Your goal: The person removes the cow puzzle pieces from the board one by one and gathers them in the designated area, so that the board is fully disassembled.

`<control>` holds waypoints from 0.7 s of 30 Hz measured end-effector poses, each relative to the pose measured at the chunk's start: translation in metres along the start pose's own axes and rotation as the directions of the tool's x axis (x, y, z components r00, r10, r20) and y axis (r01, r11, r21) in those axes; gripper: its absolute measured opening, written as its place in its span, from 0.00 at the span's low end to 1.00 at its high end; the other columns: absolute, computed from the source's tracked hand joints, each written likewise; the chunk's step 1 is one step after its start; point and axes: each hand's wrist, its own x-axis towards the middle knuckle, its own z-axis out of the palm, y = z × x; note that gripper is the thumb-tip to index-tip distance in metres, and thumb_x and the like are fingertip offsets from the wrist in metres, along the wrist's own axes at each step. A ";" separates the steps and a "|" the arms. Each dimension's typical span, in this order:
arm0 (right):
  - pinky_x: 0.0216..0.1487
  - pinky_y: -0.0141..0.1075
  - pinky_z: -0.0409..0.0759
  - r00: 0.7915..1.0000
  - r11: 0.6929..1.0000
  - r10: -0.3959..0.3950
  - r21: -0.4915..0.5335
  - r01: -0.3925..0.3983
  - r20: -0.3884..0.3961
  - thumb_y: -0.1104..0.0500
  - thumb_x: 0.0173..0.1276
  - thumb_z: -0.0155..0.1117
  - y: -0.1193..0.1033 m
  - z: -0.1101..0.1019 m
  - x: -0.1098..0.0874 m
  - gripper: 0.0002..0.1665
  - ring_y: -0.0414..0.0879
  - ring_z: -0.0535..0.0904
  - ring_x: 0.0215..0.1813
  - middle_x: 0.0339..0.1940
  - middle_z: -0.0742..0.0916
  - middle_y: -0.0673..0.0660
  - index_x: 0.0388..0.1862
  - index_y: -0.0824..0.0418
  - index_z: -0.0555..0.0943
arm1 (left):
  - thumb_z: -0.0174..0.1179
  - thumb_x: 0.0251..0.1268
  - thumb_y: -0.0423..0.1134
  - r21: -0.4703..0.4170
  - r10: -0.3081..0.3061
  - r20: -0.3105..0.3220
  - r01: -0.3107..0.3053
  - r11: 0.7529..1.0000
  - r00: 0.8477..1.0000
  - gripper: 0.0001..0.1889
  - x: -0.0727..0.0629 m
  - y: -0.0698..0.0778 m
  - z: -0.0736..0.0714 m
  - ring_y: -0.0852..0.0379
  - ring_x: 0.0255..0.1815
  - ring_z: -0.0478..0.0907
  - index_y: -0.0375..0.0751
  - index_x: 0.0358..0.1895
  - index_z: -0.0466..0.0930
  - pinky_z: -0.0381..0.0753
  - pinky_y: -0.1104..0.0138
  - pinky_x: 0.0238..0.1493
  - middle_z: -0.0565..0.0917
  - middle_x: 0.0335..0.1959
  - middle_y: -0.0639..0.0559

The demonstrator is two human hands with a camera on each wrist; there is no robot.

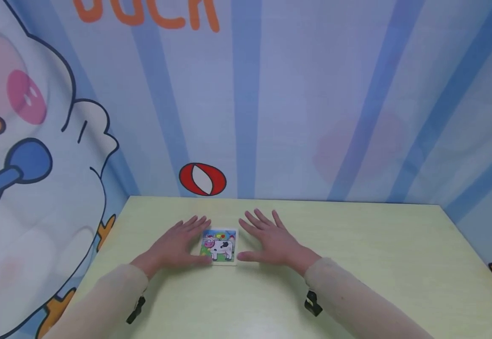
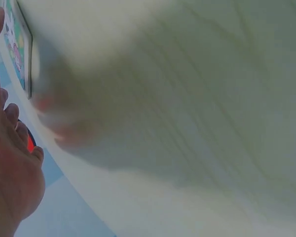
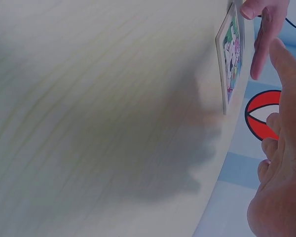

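Note:
A small square picture puzzle (image 1: 220, 246) with a white frame lies flat on the table, showing a black-and-white cow on green grass. To its left my left hand (image 1: 181, 245) is spread, the thumb overlapping the lower left corner in the head view. On the other side, my right hand (image 1: 273, 240) has its fingers spread, thumb tip close to the lower right edge. Both wrist views show the hands held above the tabletop, casting shadows on it. The puzzle's edge (image 3: 221, 74) stands out in the right wrist view. Neither hand grips anything.
The pale wood-grain table (image 1: 356, 263) reaches back to a blue striped backdrop (image 1: 288, 94) with a red-and-white ball printed on it (image 1: 218, 181). A large printed white duck (image 1: 72, 197) covers the left side. Black straps (image 1: 312, 303) hang at both sleeves.

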 end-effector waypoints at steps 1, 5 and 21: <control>0.85 0.65 0.34 1.000 1.000 0.000 0.001 0.000 0.002 0.23 0.70 0.61 0.000 0.000 0.000 0.58 0.56 0.42 0.91 0.91 0.56 0.53 0.89 0.47 0.58 | 0.64 0.58 0.79 -0.007 0.000 0.002 0.000 1.000 1.000 0.59 0.000 0.000 0.002 0.41 0.89 0.46 0.50 0.88 0.55 0.49 0.38 0.84 0.55 0.89 0.49; 0.85 0.65 0.35 1.000 1.000 0.002 -0.001 -0.002 0.011 0.23 0.71 0.61 0.000 0.000 -0.001 0.57 0.56 0.42 0.91 0.91 0.56 0.53 0.89 0.47 0.58 | 0.66 0.57 0.78 -0.049 -0.007 -0.011 0.006 0.999 1.000 0.60 -0.001 0.000 0.008 0.41 0.89 0.46 0.49 0.87 0.56 0.49 0.39 0.84 0.56 0.88 0.49; 0.86 0.62 0.33 0.999 0.999 0.011 -0.040 -0.010 0.031 0.22 0.71 0.59 0.002 -0.001 0.007 0.58 0.54 0.41 0.91 0.91 0.54 0.52 0.90 0.46 0.56 | 0.66 0.61 0.75 -0.127 -0.107 -0.093 0.094 0.987 0.990 0.55 -0.017 0.018 0.024 0.41 0.89 0.47 0.51 0.87 0.59 0.48 0.39 0.85 0.59 0.87 0.49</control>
